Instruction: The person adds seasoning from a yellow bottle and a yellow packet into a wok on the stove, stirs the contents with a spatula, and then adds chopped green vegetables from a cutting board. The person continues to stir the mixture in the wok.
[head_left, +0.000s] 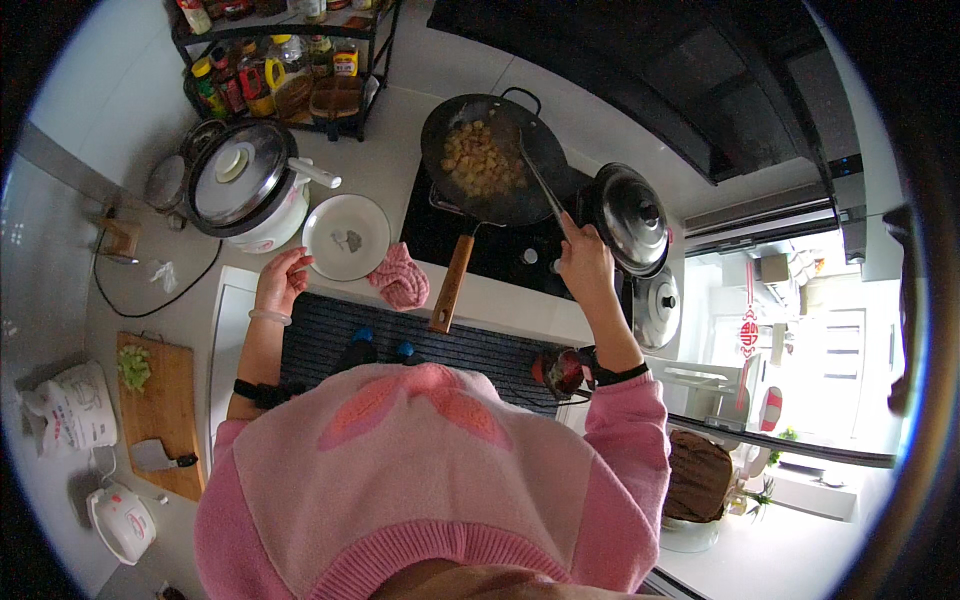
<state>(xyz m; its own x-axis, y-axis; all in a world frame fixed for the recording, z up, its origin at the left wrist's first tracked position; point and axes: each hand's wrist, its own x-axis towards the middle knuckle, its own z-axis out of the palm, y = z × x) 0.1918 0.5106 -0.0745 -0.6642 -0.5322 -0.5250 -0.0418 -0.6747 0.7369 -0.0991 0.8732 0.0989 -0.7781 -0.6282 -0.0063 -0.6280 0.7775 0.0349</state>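
My right hand (587, 259) is closed on the handle of a metal spatula (541, 180). The spatula's head rests in a dark wok (442, 112) on the stove, by a heap of browned food cubes (480, 159). A wooden wok handle (454, 283) points back towards me. My left hand (285, 276), fingers loosely curled and apart, holds nothing visible beside a white plate (319, 232). A small grey patch, possibly seasoning or a printed mark, shows on the plate. A pink cloth (400, 277) lies at the plate's right.
A lidded pot (244, 184) with a protruding handle stands left of the plate. Metal lids (637, 217) lie right of the stove. Behind the pot, a rack (365, 82) holds bottles. A cutting board (161, 390) with chopped greens (133, 367) and a cleaver (161, 455) lies left.
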